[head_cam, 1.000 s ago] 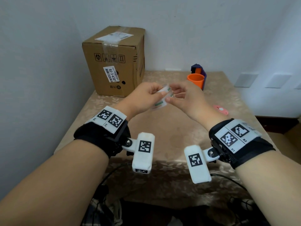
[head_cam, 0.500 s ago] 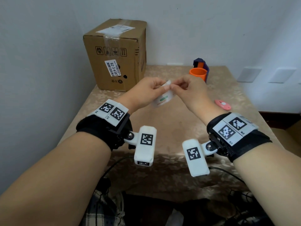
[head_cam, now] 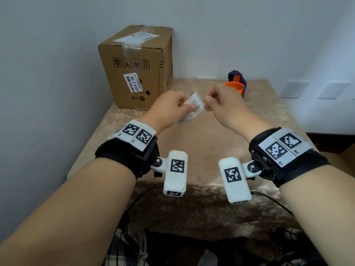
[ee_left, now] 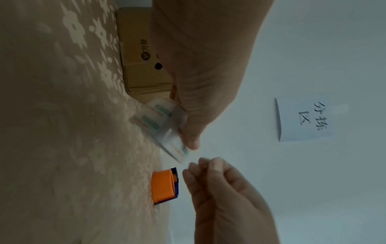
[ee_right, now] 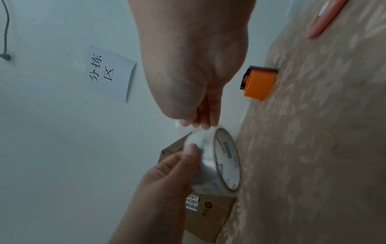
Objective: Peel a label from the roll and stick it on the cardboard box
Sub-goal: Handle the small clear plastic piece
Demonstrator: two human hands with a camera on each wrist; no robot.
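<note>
The cardboard box [head_cam: 134, 68] stands at the table's back left, taped on top, with a printed sticker on its front. Over the middle of the table my left hand [head_cam: 187, 106] grips a clear roll [head_cam: 193, 108] with green and orange print, thumb on its outer face; the roll [ee_right: 219, 161] shows on edge in the right wrist view. Just right of it, my right hand [head_cam: 208, 101] pinches the thin, clear free end of the label at the roll's rim. The right fingertips [ee_right: 200, 124] sit at that rim. The roll [ee_left: 160, 122] is blurred in the left wrist view.
An orange cup [head_cam: 235, 87] with a purple holder [head_cam: 237, 75] behind it stands at the back right. A pink flat object [ee_right: 325, 18] lies further right on the patterned tablecloth [head_cam: 201, 143]. A paper note [ee_left: 303, 118] hangs on the wall. Walls close the left and back.
My right hand has drawn slightly to the right, so a small gap shows between its fingers and the roll. Both hands stay above the table's middle.
</note>
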